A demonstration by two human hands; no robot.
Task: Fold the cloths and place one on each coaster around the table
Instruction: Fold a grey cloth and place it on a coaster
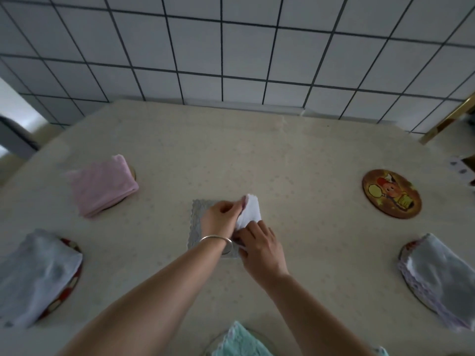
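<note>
White tiled wall (231, 47) behind cream table (295, 155). At table's middle, left hand (221, 218) and right hand (259, 244) both pinching small white cloth (250, 209) over flat grey cloth (199, 222). Bare round picture coaster (392, 193) at 2 o'clock.

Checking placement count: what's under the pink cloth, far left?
Under the pink cloth, only a thin edge of a round coaster shows at its right side. The cloth covers the rest, so its design can't be seen.
</note>
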